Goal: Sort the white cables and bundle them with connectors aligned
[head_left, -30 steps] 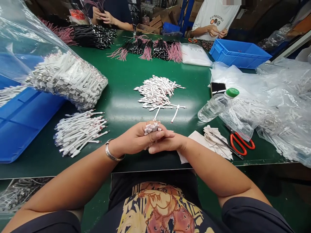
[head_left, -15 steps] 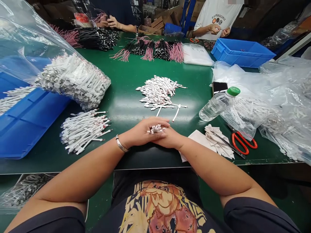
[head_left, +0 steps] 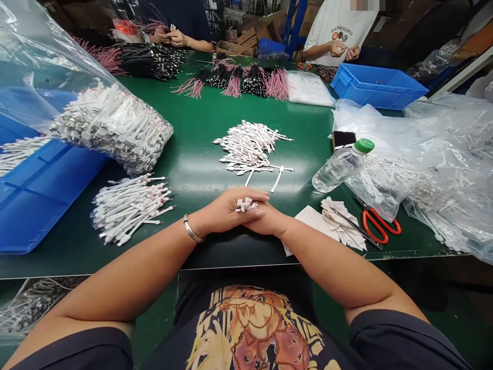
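My left hand point(head_left: 226, 209), with a silver bangle at the wrist, is closed around a small bundle of short white cables point(head_left: 245, 205). Their white connector ends poke out between its thumb and fingers. My right hand point(head_left: 267, 220) presses against the left from the other side, its fingers mostly hidden beneath. Just beyond the hands lie a loose white cable point(head_left: 278, 180) and a pile of similar white cables point(head_left: 248, 144). Another pile of white cables point(head_left: 131, 208) is on the table to the left.
On the left, a clear bag of white cables point(head_left: 115, 128) leans over a blue bin point(head_left: 57, 198). To the right are a bottle point(head_left: 339, 169), phone point(head_left: 344, 139), red-handled scissors point(head_left: 379, 226), cloth scraps point(head_left: 342, 221) and plastic bags point(head_left: 442, 169). Two people work across the table.
The bundle's connector ends have shifted slightly within my left hand. Both hands stay pressed together in nearly the same place. The whole view has turned a little to the right.
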The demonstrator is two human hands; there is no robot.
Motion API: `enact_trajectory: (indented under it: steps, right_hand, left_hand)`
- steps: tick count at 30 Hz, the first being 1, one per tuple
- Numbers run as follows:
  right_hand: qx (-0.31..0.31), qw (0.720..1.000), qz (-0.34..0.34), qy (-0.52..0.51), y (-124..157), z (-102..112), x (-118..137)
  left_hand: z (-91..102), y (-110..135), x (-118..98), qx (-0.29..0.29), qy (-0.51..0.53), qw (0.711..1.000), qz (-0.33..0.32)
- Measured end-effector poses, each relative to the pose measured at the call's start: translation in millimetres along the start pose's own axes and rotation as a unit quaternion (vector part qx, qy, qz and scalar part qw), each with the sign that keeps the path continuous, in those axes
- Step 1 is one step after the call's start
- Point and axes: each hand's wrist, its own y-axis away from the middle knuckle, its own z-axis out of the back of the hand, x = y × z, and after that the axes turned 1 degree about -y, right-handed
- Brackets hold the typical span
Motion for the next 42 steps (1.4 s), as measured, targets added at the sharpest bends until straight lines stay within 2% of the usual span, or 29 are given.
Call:
enact_trajectory:
  steps: [5,10,13,16,21,23,25,27,30,31,33,35,37,40,42]
  right_hand:
    - [-0.019,0.999,0.028,-0.016,1.6,-1.1,1.2]
    - [-0.022,0.999,0.021,-0.034,3.8,0.8,1.1]
    - [-0.017,0.996,-0.025,-0.084,0.9,4.2,5.4]
    - [-0.023,0.980,-0.105,-0.167,-5.5,8.7,15.0]
    - [-0.001,0.937,-0.205,-0.283,-16.6,16.3,30.2]
    - [-0.005,0.921,-0.236,-0.311,-17.9,19.6,39.5]
    - [-0.014,0.890,-0.274,-0.364,-14.2,21.3,54.6]
    - [-0.013,0.837,-0.312,-0.448,-3.6,18.2,74.3]
    - [0.013,0.719,-0.342,-0.604,24.6,1.2,102.1]
    - [0.028,0.688,-0.339,-0.641,35.8,-7.3,108.7]
    - [0.063,0.649,-0.330,-0.683,58.2,-26.0,116.3]
    - [0.044,0.644,-0.335,-0.686,78.0,-43.9,117.8]
    - [0.019,0.653,-0.349,-0.672,93.3,-57.8,115.9]
    - [0.016,0.657,-0.377,-0.652,108.4,-69.4,111.9]
    - [0.023,0.663,-0.392,-0.638,113.7,-72.3,110.5]
  left_hand:
    - [5.6,1.5,-10.4,0.015,0.002,1.000,-0.027]
    - [6.9,3.6,-15.8,0.015,0.030,0.999,-0.015]
    - [6.4,3.6,-16.3,-0.005,0.042,0.999,0.027]
    - [8.3,3.6,-16.1,-0.033,0.054,0.997,0.054]
    - [13.4,5.2,-17.0,-0.079,0.045,0.994,0.061]
    - [14.3,5.6,-23.9,-0.087,0.050,0.993,0.068]
    - [13.5,7.0,-36.5,-0.089,0.060,0.990,0.095]
    - [9.7,11.3,-52.5,-0.086,0.075,0.982,0.148]
    - [-5.0,25.8,-73.2,-0.057,0.128,0.961,0.238]
    - [-12.4,32.6,-77.5,-0.037,0.155,0.951,0.265]
    - [-30.3,47.7,-81.2,0.000,0.222,0.924,0.310]
    - [-49.0,62.7,-79.8,0.000,0.289,0.898,0.331]
    - [-64.0,75.3,-75.8,-0.055,0.314,0.893,0.318]
    - [-72.5,86.1,-70.4,-0.174,0.223,0.927,0.245]
    - [-69.4,87.0,-68.7,-0.211,0.120,0.949,0.204]
